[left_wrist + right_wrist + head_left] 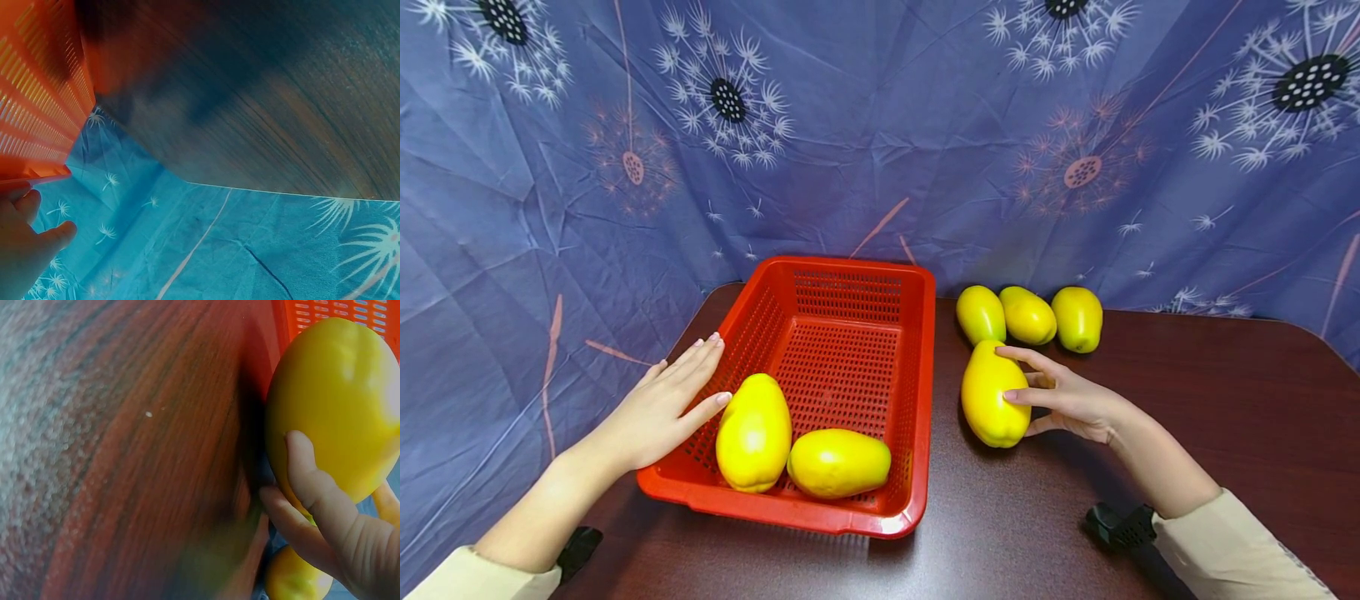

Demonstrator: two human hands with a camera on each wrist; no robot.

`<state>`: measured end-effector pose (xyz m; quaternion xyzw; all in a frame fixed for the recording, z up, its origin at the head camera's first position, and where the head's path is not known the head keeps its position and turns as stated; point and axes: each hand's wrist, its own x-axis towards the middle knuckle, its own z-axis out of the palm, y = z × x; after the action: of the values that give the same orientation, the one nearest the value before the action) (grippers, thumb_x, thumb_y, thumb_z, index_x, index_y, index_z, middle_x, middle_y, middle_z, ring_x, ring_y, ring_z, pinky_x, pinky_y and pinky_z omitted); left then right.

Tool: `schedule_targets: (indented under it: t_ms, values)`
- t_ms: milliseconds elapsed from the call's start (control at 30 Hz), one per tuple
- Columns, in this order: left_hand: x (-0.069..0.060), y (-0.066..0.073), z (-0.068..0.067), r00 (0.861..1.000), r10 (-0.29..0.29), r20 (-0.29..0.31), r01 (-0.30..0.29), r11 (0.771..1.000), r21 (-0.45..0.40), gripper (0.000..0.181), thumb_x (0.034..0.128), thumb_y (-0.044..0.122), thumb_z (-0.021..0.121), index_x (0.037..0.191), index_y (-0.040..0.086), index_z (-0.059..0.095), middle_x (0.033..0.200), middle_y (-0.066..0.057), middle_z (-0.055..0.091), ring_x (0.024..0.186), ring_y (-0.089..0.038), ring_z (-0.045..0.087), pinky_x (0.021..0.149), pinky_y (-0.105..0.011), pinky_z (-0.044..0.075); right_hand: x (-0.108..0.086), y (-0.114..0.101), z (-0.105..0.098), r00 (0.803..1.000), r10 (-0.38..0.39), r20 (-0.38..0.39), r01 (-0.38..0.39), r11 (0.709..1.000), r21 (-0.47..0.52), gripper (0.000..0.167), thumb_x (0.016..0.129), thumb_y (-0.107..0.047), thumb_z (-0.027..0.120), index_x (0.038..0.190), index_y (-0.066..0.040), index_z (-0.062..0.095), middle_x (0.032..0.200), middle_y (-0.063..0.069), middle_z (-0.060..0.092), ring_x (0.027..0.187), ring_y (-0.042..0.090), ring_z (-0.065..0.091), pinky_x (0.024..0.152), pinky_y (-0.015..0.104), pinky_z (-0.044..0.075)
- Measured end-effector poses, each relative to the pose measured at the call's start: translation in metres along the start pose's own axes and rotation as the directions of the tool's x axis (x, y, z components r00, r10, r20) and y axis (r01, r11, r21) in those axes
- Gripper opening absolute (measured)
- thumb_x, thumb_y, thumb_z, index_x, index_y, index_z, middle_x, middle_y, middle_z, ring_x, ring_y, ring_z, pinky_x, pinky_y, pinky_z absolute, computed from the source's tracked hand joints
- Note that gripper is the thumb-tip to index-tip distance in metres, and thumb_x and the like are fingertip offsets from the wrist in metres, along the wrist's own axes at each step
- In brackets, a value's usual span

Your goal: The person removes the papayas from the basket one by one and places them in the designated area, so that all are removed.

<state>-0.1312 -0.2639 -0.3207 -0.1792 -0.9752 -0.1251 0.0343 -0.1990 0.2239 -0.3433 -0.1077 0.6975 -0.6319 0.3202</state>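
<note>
To the right of the red basket (927, 375), my right hand (1067, 398) holds a yellow papaya (988, 398), thumb and fingers spread round its right side and top. The right wrist view shows fingers bent against the papaya (337, 406); its underside is hidden, so I cannot tell whether it touches the table. My left hand (662, 406) rests with straight fingers on the basket's left rim. Inside the basket's near end lie an upright-pointing papaya (754, 437) and a second papaya (839, 464) lying sideways, close together.
Behind the held papaya, three smaller yellow fruits stand in a row: a left one (981, 314), a middle one (1028, 317) and a right one (1077, 320). The dark wooden table (1210, 392) ends at a blue patterned cloth (880, 142) behind and left.
</note>
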Motion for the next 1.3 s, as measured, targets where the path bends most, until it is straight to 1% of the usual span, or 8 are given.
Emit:
schedule_targets:
  t_ms: [233, 533, 800, 1000, 1100, 1167, 1233, 1300]
  values:
    - [0.0, 0.0, 0.0, 1.0, 0.001, -0.001, -0.001, 1.0, 0.004, 0.07, 0.0949, 0.043, 0.047, 0.147, 0.004, 0.023, 0.153, -0.014, 0.02, 0.141, -0.03, 0.014, 0.103, -0.064, 0.015, 0.0, 0.0, -0.001, 1.0, 0.006, 0.004, -0.006, 1.0, -0.004, 0.07, 0.093, -0.012, 0.057, 0.149, -0.017, 0.015, 0.145, 0.028, 0.0, 0.122, 0.047, 0.032, 0.083, 0.056, 0.047]
    - [0.0, -0.001, 0.001, 1.0, 0.005, -0.008, -0.005, 1.0, 0.005, 0.07, 0.0949, 0.043, 0.047, 0.147, 0.004, 0.023, 0.153, -0.014, 0.021, 0.141, -0.03, 0.015, 0.103, -0.064, 0.016, -0.001, 0.002, -0.002, 1.0, 0.001, 0.011, -0.001, 1.0, -0.002, 0.069, 0.093, -0.012, 0.057, 0.149, -0.017, 0.016, 0.146, 0.028, -0.001, 0.122, 0.045, 0.032, 0.083, 0.056, 0.047]
    - [-0.001, 0.0, -0.001, 1.0, 0.008, -0.006, -0.008, 1.0, 0.012, 0.069, 0.0948, 0.042, 0.048, 0.147, 0.004, 0.024, 0.152, -0.015, 0.021, 0.14, -0.031, 0.016, 0.103, -0.064, 0.016, -0.006, -0.002, -0.007, 1.0, -0.009, -0.001, 0.009, 0.999, -0.034, 0.068, 0.093, -0.013, 0.057, 0.148, -0.017, 0.017, 0.146, 0.029, 0.002, 0.124, 0.046, 0.029, 0.083, 0.055, 0.047]
    - [0.0, 0.0, 0.0, 1.0, 0.0, 0.002, 0.0, 1.0, 0.015, 0.069, 0.0946, 0.042, 0.048, 0.147, 0.004, 0.024, 0.152, -0.015, 0.021, 0.14, -0.032, 0.017, 0.103, -0.064, 0.016, -0.013, -0.014, -0.013, 1.0, -0.024, -0.017, 0.024, 0.999, -0.04, 0.068, 0.094, -0.014, 0.055, 0.149, -0.018, 0.016, 0.148, 0.031, -0.002, 0.13, 0.051, 0.018, 0.085, 0.056, 0.046]
    - [0.0, 0.0, 0.0, 1.0, 0.001, 0.001, -0.001, 1.0, 0.014, 0.069, 0.0949, 0.042, 0.048, 0.147, 0.004, 0.023, 0.152, -0.014, 0.021, 0.14, -0.031, 0.016, 0.103, -0.064, 0.016, -0.016, -0.023, -0.017, 0.998, -0.048, -0.03, 0.046, 0.997, -0.058, 0.066, 0.095, -0.014, 0.054, 0.149, -0.019, 0.016, 0.148, 0.031, -0.001, 0.131, 0.053, 0.014, 0.086, 0.057, 0.045]
    - [0.0, 0.0, 0.0, 1.0, 0.002, -0.001, -0.002, 1.0, 0.013, 0.069, 0.095, 0.042, 0.047, 0.147, 0.004, 0.023, 0.152, -0.015, 0.021, 0.14, -0.03, 0.016, 0.103, -0.064, 0.016, -0.017, -0.031, -0.019, 0.997, -0.07, -0.045, 0.066, 0.995, -0.081, 0.066, 0.095, -0.013, 0.054, 0.149, -0.02, 0.017, 0.147, 0.031, 0.002, 0.13, 0.053, 0.015, 0.085, 0.056, 0.046]
    - [0.0, 0.0, 0.0, 1.0, 0.002, -0.001, -0.002, 1.0, 0.011, 0.069, 0.0951, 0.042, 0.047, 0.147, 0.004, 0.023, 0.152, -0.015, 0.021, 0.141, -0.03, 0.015, 0.103, -0.064, 0.016, -0.018, -0.038, -0.021, 0.994, -0.088, -0.059, 0.081, 0.991, -0.108, 0.064, 0.095, -0.013, 0.053, 0.148, -0.021, 0.019, 0.147, 0.031, 0.006, 0.128, 0.051, 0.022, 0.085, 0.054, 0.047]
    - [0.0, 0.0, 0.0, 1.0, 0.0, 0.001, 0.0, 1.0, 0.011, 0.069, 0.0951, 0.042, 0.047, 0.147, 0.004, 0.023, 0.152, -0.014, 0.021, 0.141, -0.03, 0.015, 0.104, -0.064, 0.016, -0.018, -0.046, -0.022, 0.992, -0.103, -0.069, 0.093, 0.987, -0.132, 0.06, 0.095, -0.012, 0.053, 0.147, -0.023, 0.023, 0.145, 0.03, 0.012, 0.125, 0.043, 0.032, 0.084, 0.052, 0.048]
